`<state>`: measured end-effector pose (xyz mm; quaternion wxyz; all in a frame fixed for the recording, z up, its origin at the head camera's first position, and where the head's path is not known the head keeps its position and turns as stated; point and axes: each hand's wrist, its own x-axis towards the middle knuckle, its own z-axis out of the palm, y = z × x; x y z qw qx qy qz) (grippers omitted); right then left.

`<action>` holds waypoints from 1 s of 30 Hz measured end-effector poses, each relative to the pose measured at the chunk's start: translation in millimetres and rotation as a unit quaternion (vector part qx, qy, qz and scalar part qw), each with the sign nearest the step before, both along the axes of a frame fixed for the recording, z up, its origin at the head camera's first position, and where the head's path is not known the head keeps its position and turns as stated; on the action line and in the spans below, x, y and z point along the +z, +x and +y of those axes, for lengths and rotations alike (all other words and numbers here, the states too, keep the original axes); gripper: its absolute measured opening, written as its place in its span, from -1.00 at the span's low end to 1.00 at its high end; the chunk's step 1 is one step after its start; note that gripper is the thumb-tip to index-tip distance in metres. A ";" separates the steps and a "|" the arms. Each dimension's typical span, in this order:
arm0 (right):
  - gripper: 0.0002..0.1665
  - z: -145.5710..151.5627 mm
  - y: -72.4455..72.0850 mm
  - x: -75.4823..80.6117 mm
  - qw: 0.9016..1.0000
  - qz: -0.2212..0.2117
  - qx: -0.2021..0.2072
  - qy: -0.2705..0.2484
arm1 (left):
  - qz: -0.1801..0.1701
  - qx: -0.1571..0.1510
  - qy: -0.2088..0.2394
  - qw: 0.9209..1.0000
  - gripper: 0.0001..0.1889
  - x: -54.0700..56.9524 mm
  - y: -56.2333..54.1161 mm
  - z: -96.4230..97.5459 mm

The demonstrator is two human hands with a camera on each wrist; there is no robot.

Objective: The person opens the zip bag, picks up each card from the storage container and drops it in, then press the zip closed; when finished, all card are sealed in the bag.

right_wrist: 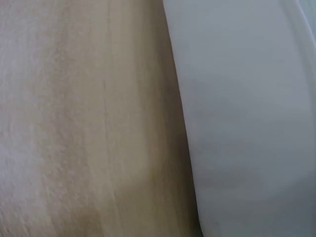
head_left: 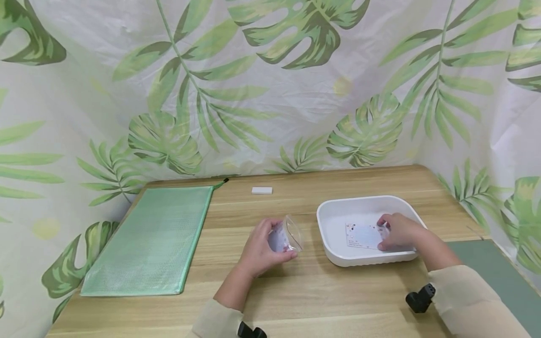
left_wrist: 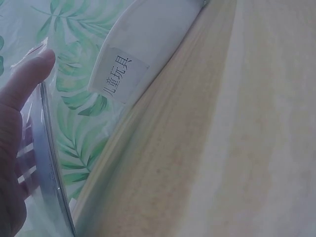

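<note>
My left hand [head_left: 259,251] holds a small clear zip bag [head_left: 294,233] over the table, its mouth turned right, with printed cards inside. In the left wrist view the thumb lies along the edge of this bag [left_wrist: 47,148]. Reaching into the white plastic basin [head_left: 336,251], my right hand [head_left: 399,232] pinches the right end of a pale printed card [head_left: 359,236] with small coloured figures, between thumb and fingers. The right wrist view shows only the basin's outer wall [right_wrist: 247,123] beside the wood; the hand is out of that view.
A green mesh zip pouch [head_left: 148,241] lies flat on the left of the wooden table [head_left: 296,300]. Towards the back is a small white block [head_left: 262,190]. A grey-green mat [head_left: 490,267] lies at the right edge. The basin carries a paper label [left_wrist: 121,74].
</note>
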<state>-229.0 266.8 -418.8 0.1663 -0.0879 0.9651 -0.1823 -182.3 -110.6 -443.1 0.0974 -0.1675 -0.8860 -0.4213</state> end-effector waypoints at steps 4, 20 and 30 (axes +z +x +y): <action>-0.23 0.2 -0.2 -1.8 1.000 0.001 -0.009 -0.002 | -0.009 0.000 0.012 1.000 -0.15 1.2 0.9 0.1; -0.45 -0.1 1.2 -1.8 0.987 0.015 -0.059 -0.148 | -0.028 0.003 0.044 0.999 -0.03 -0.4 -0.3 -0.7; -0.32 -6.6 11.1 16.3 0.955 0.064 -0.138 -0.254 | -0.004 -0.001 0.051 0.999 -0.03 -0.7 -1.1 -1.5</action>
